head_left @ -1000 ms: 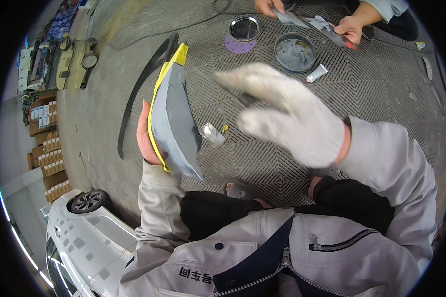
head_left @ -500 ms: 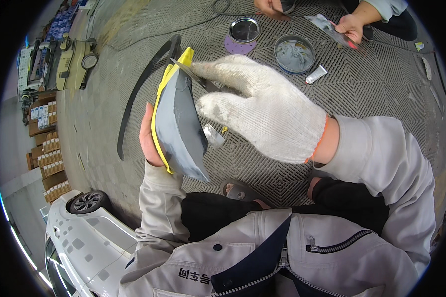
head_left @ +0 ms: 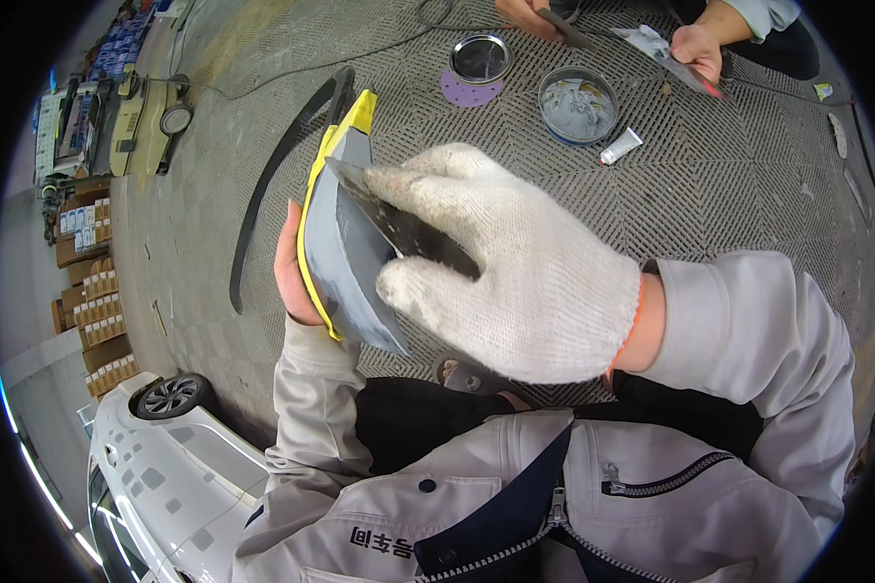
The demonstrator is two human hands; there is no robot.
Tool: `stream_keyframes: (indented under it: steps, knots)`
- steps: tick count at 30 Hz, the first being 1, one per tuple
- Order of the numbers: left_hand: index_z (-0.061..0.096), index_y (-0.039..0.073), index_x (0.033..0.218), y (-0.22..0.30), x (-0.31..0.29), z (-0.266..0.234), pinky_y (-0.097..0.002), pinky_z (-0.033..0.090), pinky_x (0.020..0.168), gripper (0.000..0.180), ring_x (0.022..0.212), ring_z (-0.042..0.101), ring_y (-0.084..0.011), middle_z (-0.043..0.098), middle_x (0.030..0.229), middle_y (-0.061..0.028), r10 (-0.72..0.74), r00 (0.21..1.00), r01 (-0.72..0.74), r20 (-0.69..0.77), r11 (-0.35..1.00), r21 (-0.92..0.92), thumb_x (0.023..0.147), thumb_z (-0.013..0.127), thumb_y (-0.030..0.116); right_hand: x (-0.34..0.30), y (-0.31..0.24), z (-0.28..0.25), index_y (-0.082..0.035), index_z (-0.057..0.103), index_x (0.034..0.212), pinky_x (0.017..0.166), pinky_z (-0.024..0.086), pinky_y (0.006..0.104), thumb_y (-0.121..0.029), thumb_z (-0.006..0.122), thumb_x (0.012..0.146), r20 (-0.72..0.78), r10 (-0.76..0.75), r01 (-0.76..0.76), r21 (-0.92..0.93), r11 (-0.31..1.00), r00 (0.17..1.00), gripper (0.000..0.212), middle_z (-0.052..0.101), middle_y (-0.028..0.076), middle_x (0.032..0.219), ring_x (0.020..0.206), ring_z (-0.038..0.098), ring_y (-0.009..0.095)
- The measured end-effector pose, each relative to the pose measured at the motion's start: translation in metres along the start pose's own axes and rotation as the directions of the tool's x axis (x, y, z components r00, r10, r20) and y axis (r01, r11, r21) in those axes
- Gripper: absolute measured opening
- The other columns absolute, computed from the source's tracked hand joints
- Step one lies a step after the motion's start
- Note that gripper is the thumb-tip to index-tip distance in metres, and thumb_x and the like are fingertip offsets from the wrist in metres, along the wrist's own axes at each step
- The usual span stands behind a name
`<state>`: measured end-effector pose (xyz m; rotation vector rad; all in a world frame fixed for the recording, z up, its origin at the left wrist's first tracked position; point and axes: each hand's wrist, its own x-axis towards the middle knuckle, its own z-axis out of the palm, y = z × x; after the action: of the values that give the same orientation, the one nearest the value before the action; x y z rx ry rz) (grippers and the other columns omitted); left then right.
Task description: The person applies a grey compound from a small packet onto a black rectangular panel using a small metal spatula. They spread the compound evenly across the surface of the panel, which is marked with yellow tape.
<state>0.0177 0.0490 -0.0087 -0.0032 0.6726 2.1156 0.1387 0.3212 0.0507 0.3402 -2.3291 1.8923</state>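
Observation:
A curved grey panel [head_left: 344,255], edged with yellow tape [head_left: 361,110], stands tilted in front of me. Bare, my left hand [head_left: 293,277] supports it from its left side; the fingers curl behind it, partly hidden. A white knit glove covers my right hand [head_left: 525,262], which pinches a dark, flat putty knife [head_left: 420,238] between thumb and fingers. The knife's blade lies against the upper part of the panel's face, where smooth grey filler shows. The glove hides the panel's right edge.
Beyond my hands are an open tin of grey filler [head_left: 579,107], its lid [head_left: 480,59] on a purple disc [head_left: 471,89], and a white tube [head_left: 621,146]. A co-worker's hands [head_left: 698,49] hold scrapers. A black curved strip [head_left: 255,209] lies left; a white car [head_left: 170,476] stands lower left.
My right hand has drawn the putty knife toward me, down the panel's face from its far end. The left hand keeps its place. A dark scraper now shows in the co-worker's other hand.

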Motion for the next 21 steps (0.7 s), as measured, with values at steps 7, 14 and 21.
stream_keyframes:
  steps: [7,14,21]
  knots:
    - [0.055,0.001,0.161,-0.006,-0.002,0.005,-0.0609,0.065,0.106,0.073,0.124,0.076,-0.0445,0.072,0.144,-0.0282,0.016,0.989,-0.025,-0.146,0.998,-0.055,0.12,0.038,0.058,-0.012,-0.007,0.005,0.014,0.059,0.154,0.105,0.061,0.0421,-0.018,0.07,0.095,0.069,0.088,-0.095,0.118,0.988,0.994,0.068,0.062,0.028,0.14,0.122,0.07,0.036]
    - [0.062,-0.002,0.153,0.004,-0.004,-0.001,-0.0644,0.061,0.109,0.068,0.123,0.075,-0.0513,0.073,0.141,-0.0329,-0.024,0.994,0.02,-0.103,0.999,-0.035,0.121,0.04,0.054,-0.033,-0.009,-0.003,0.01,0.064,0.151,0.097,0.063,0.0423,-0.018,0.072,0.094,0.079,-0.006,-0.002,0.098,0.995,0.997,0.063,0.066,0.027,0.136,0.113,0.073,0.034]
    - [0.061,0.0,0.155,0.001,-0.004,0.002,-0.0482,0.07,0.097,0.064,0.111,0.082,-0.0355,0.078,0.135,-0.0212,0.039,0.99,-0.037,-0.132,0.999,0.016,0.12,0.046,0.051,-0.018,0.016,-0.029,0.011,0.062,0.153,0.102,0.059,0.042,-0.031,0.071,0.1,0.052,-0.015,0.007,0.141,0.99,0.999,0.069,0.07,0.02,0.132,0.116,0.07,0.03]
